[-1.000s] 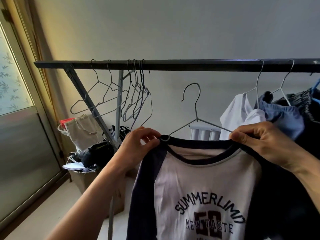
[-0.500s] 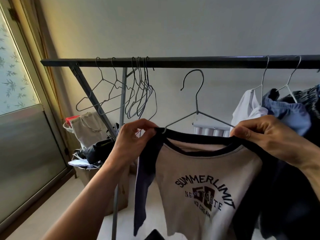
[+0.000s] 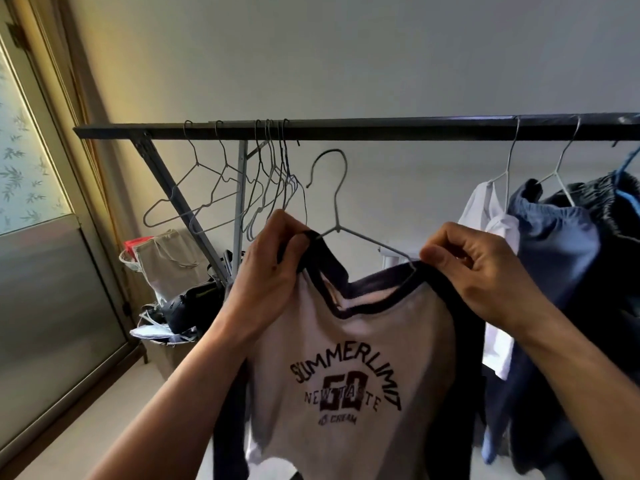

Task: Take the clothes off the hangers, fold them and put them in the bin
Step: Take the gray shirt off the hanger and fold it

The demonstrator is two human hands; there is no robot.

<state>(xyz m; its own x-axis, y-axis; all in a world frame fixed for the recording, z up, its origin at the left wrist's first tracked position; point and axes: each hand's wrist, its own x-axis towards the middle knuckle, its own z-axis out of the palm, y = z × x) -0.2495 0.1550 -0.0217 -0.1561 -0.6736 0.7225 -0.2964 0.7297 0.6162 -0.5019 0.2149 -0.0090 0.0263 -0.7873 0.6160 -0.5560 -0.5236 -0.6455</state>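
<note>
The left grip (image 3: 263, 271) is pinching the dark collar at one shoulder of the shirt (image 3: 346, 341). The right grip (image 3: 485, 268) is pinching the collar at the other shoulder, thumb beside the wire. Between them the hanger (image 3: 337, 216) is sitting in the neck opening, its hook hanging free just below the rail (image 3: 381, 128).

The hanger's long axis is running from grip to grip, tilting down toward the right grip, where its arm is going under the collar. Its end by the left grip is hiding behind fingers, so I cannot tell whether it is out.

The shirt is hanging lengthwise straight down, print facing the person. The left grip is lying nearer the wire's neck, so it looks better placed for drawing the hanger out.

Bare hangers (image 3: 273, 161) are hanging toward the rail's left end, and more clothes (image 3: 554, 258) toward its right.
</note>
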